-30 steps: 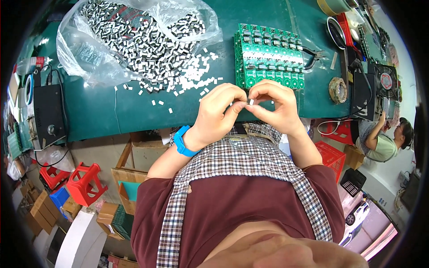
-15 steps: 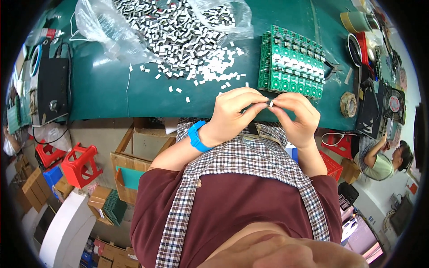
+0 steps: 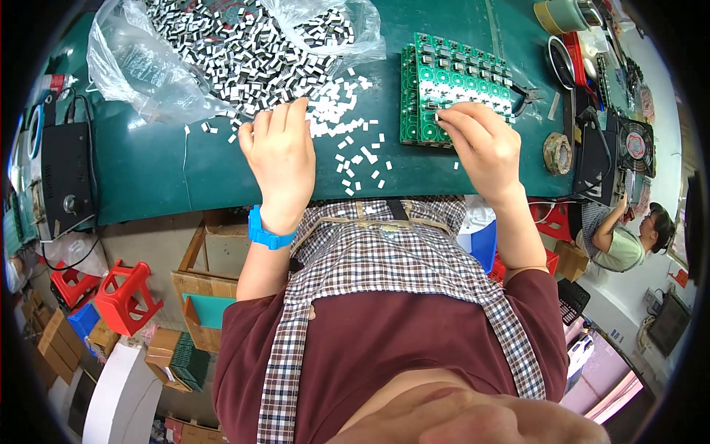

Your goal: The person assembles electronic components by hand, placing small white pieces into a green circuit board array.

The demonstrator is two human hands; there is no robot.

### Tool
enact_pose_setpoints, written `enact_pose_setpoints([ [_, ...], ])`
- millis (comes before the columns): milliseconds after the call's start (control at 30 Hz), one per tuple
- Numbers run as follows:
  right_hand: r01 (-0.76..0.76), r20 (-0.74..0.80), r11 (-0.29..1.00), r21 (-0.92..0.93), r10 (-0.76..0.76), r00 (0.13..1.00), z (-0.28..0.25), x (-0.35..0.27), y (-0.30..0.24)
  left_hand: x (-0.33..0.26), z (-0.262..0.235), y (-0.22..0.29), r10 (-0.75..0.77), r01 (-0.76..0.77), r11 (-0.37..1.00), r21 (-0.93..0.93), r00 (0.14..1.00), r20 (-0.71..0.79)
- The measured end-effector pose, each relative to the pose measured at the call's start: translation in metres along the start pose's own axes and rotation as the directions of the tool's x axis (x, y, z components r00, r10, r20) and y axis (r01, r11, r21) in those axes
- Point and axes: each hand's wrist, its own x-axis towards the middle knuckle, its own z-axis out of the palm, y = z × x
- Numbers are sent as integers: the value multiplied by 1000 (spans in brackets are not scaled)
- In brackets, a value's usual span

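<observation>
My right hand (image 3: 484, 144) reaches over a stack of green circuit boards (image 3: 425, 74), its thumb and fingertips pinched on a small black-and-white block (image 3: 439, 116) at the board's near-left part. The fingers partly hide that block. My left hand (image 3: 281, 152) lies over the near edge of a heap of small black-and-white blocks (image 3: 244, 63), fingers stretched forward and thumb apart. Whether its fingertips touch a block cannot be made out. Small white rectangles (image 3: 366, 154) are scattered on the green table (image 3: 244, 181) to the right of this hand.
Clear plastic bags (image 3: 140, 81) lie around the heap. Pliers (image 3: 526, 96) and a tape roll (image 3: 556, 153) are right of the boards. A black box with a knob (image 3: 68, 174) stands at the left. Red stools (image 3: 127, 296) are on the floor; another person (image 3: 621, 233) sits at far right.
My hands have parted from their meeting point near the table edge. The left went left to the heap; the right carried the block to the boards. More white rectangles lie near the table's front.
</observation>
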Motion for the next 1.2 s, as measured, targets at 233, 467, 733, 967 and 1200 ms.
enact_pose_setpoints([
  [233, 47, 32, 999, -19, -47, 998, 0, 5, 0, 3, -1, 3, 65, -73, 992, -99, 995, -75],
  [467, 50, 94, 999, -13, -49, 994, -3, 9, 1, 2, 0, 13, -96, 59, 800, -597, 995, -31],
  [733, 65, 111, 998, -13, -63, 992, -4, 11, -1, 1, -9, 27, -54, 76, 604, -793, 997, 55],
  [967, -78, 118, 994, 80, 68, 991, -16, 7, -21, 1, -11, 46, -47, 288, 65, -955, 957, 286],
  [1200, -170, 78, 849, 500, 151, 985, -1, -14, -31, -5, -11, 67, -16, 235, 31, -971, 972, 235],
])
